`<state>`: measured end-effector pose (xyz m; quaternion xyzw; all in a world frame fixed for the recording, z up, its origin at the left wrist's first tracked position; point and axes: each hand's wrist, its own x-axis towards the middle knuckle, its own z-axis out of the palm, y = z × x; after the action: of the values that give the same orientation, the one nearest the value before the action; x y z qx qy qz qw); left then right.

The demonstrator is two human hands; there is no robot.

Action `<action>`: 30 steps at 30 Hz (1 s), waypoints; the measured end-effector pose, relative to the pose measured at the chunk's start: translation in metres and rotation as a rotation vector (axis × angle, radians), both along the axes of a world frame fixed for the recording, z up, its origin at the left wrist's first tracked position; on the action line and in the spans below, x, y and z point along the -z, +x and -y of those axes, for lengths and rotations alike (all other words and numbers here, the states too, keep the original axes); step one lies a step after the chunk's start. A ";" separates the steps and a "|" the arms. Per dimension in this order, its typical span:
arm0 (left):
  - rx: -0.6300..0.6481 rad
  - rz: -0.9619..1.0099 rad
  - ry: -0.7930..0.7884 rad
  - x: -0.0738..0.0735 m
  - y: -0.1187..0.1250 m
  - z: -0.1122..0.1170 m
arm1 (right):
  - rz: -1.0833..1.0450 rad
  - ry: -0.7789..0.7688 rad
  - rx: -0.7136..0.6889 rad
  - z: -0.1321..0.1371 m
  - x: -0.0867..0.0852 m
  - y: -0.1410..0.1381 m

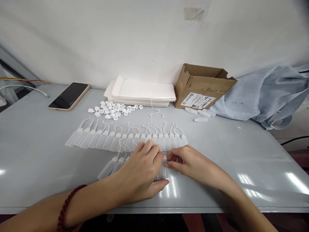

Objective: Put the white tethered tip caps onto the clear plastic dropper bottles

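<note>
A long row of small translucent plastic bottles [96, 138] with thin white loop straps at their necks lies side by side across the table. In front of it is a second, shorter row, and one bottle [108, 167] shows at its left end. My left hand [145, 167] arches over this front row, fingers curled and thumb at the base of the rightmost bottle [164, 169]. From the right, my right hand [185, 161] pinches that same bottle near its neck and side with thumb and forefinger. My left hand hides the middle of the front row.
Loose white caps [111, 109] are heaped before a stack of white padded envelopes [145, 91]. Loose bottles without straps [201, 119] lie by an open cardboard box [202, 85]. A spare strap [155, 113] lies behind the rows. A phone [69, 96] rests left, blue cloth [263, 93] right.
</note>
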<state>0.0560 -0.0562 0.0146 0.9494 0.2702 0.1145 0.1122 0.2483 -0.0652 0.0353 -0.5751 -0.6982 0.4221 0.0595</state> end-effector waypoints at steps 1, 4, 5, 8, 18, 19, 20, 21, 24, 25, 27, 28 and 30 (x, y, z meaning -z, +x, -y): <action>0.000 -0.001 -0.001 0.000 0.000 0.000 | 0.007 -0.002 0.001 0.000 -0.001 0.000; -0.002 0.003 -0.006 -0.001 0.000 0.000 | 0.033 -0.005 0.004 0.001 -0.001 0.000; -0.002 0.004 -0.010 -0.001 0.000 0.000 | 0.037 -0.006 0.005 0.001 -0.001 0.000; -0.005 0.022 -0.020 -0.001 -0.001 0.000 | 0.019 -0.010 0.008 0.001 -0.003 0.001; -0.144 0.126 -0.073 -0.015 -0.014 -0.029 | -0.045 0.333 0.409 -0.034 -0.004 0.056; -0.175 0.137 -0.075 -0.016 -0.016 -0.038 | 0.019 0.509 0.492 -0.040 0.002 0.066; -0.202 0.137 -0.078 -0.017 -0.018 -0.049 | 0.122 0.665 0.535 -0.046 0.008 0.076; -0.229 0.125 -0.069 -0.018 -0.019 -0.060 | 0.255 0.777 0.527 -0.051 0.015 0.087; -0.268 -0.005 -0.088 -0.018 -0.021 -0.095 | 0.437 0.840 0.417 -0.061 0.031 0.109; -0.255 -0.034 -0.106 -0.017 -0.020 -0.106 | 0.452 0.830 0.384 -0.062 0.035 0.113; -0.224 -0.059 -0.087 -0.013 -0.016 -0.125 | 0.463 0.801 0.336 -0.064 0.040 0.117; -0.213 -0.062 -0.080 -0.011 -0.013 -0.133 | 0.474 0.789 0.318 -0.064 0.042 0.118; -0.195 -0.070 -0.071 -0.007 -0.007 -0.144 | 0.499 0.768 0.299 -0.064 0.045 0.117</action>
<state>0.0487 0.0880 0.0212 0.9173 0.3691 0.0819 0.1246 0.3653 -0.0014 -0.0095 -0.6895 -0.7061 -0.0302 0.1584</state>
